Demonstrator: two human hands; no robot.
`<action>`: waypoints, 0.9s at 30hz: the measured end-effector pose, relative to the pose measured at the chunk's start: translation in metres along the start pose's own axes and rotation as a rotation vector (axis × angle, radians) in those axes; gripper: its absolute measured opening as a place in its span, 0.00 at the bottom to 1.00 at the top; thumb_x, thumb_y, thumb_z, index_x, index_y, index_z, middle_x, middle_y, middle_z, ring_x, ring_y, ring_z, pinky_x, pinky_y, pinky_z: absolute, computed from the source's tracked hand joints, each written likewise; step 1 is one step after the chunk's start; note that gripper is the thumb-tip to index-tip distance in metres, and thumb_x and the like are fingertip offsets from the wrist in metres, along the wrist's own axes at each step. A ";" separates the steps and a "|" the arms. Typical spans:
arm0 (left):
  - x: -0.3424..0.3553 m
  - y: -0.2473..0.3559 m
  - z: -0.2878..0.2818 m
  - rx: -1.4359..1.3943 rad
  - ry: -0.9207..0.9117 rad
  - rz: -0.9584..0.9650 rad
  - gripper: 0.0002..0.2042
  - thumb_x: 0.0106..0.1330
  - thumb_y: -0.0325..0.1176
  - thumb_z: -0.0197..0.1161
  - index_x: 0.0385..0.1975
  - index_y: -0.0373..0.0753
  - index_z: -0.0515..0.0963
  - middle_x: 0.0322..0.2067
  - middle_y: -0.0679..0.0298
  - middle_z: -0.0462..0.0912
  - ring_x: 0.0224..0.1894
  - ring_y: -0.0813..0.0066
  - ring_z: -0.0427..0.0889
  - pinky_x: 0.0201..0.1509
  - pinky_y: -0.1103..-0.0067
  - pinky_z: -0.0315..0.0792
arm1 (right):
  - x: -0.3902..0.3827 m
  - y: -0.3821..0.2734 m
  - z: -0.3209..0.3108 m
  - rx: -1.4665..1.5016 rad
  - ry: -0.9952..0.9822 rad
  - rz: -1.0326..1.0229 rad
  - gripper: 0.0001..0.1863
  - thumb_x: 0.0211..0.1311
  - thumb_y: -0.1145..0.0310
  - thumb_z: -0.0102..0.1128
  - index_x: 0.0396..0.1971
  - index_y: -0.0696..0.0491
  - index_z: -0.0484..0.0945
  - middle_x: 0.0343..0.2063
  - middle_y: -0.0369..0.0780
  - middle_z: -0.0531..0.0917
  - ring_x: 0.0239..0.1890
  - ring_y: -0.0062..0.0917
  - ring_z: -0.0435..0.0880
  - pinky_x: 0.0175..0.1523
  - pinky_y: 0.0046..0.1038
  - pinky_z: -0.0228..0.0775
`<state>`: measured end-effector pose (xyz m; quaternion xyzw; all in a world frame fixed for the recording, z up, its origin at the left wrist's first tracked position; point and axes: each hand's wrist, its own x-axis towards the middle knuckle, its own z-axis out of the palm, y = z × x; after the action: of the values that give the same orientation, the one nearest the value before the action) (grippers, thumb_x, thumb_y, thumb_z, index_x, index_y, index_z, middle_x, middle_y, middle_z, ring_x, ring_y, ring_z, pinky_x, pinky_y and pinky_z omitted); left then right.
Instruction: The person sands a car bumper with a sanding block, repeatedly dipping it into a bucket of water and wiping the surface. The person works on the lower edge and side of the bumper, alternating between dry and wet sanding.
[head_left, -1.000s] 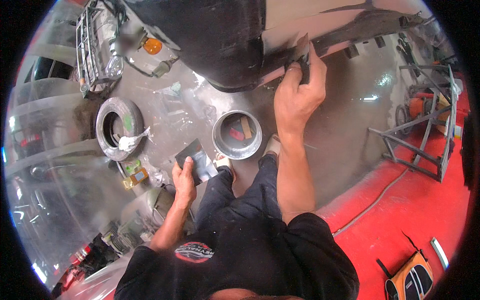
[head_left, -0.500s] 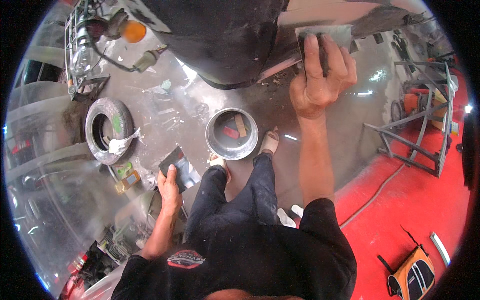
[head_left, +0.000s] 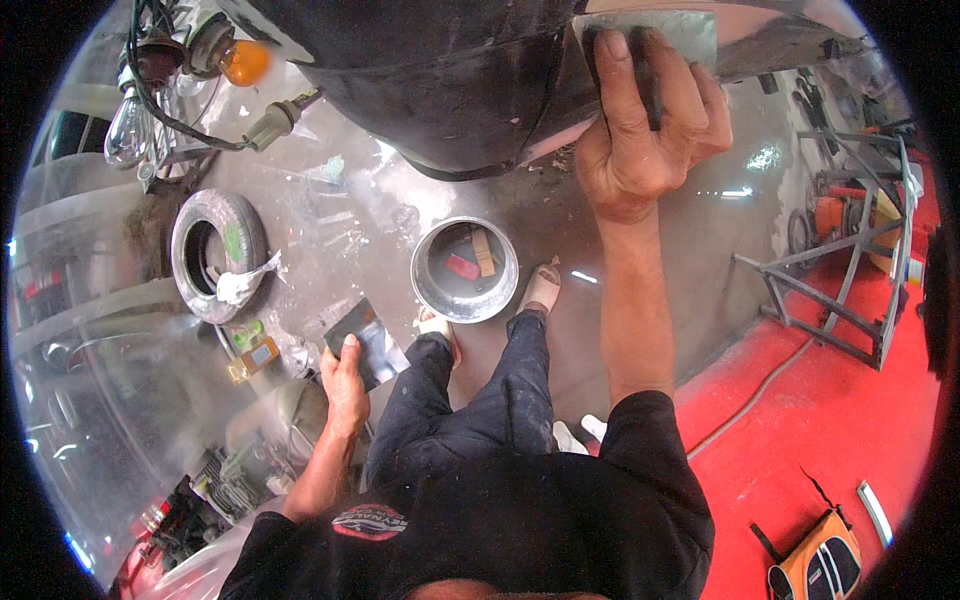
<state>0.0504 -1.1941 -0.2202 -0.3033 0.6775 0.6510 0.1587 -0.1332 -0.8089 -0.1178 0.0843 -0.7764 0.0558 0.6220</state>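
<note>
My right hand is raised at the upper right, fingers laid along a thin grey-green rectangular sheet. That sheet lies against the dark curved car body panel, and whether it is sandpaper or a spreader I cannot tell. Low on the left, my left hand grips a flat dark rectangular plate by its edge, thumb on top. Bright reflections show on the plate's face. The panel has a seam and a lighter, glossy area near my right hand.
A metal basin with a red block and a tan block stands by my feet. Left are a tire, a small box and hanging lamp wiring. A metal frame and an orange-black bag are at right.
My right hand and its sheet have moved slightly up and to the right along the panel. The left hand and plate have shifted a little rightward.
</note>
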 end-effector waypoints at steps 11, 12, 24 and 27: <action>0.004 -0.002 -0.002 -0.039 -0.005 -0.034 0.12 0.75 0.36 0.59 0.51 0.36 0.78 0.43 0.70 0.80 0.43 0.80 0.74 0.51 0.77 0.69 | -0.034 0.002 -0.006 0.009 -0.114 -0.004 0.28 0.42 0.70 0.65 0.50 0.41 0.87 0.56 0.37 0.79 0.56 0.39 0.69 0.63 0.39 0.61; 0.004 -0.001 0.000 -0.038 -0.006 -0.026 0.12 0.75 0.36 0.59 0.51 0.36 0.78 0.43 0.70 0.80 0.43 0.80 0.74 0.50 0.77 0.69 | -0.040 0.002 -0.010 0.010 -0.145 -0.002 0.28 0.42 0.71 0.64 0.50 0.41 0.87 0.57 0.37 0.79 0.57 0.39 0.69 0.63 0.40 0.61; 0.006 -0.001 0.005 0.032 0.020 0.083 0.11 0.74 0.35 0.59 0.51 0.38 0.77 0.40 0.67 0.82 0.38 0.76 0.79 0.42 0.75 0.76 | -0.038 0.001 -0.034 -0.029 -0.205 0.135 0.27 0.49 0.68 0.66 0.52 0.28 0.85 0.55 0.29 0.79 0.55 0.38 0.67 0.68 0.50 0.53; 0.006 -0.003 0.004 0.051 0.019 0.086 0.12 0.74 0.35 0.58 0.51 0.38 0.77 0.40 0.67 0.82 0.38 0.77 0.79 0.42 0.75 0.76 | -0.013 0.003 -0.023 0.029 -0.131 0.093 0.27 0.50 0.69 0.65 0.53 0.29 0.85 0.55 0.29 0.79 0.54 0.37 0.67 0.67 0.50 0.52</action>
<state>0.0472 -1.1916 -0.2265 -0.2758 0.7077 0.6369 0.1318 -0.1087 -0.8004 -0.1255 0.0606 -0.8177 0.0900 0.5653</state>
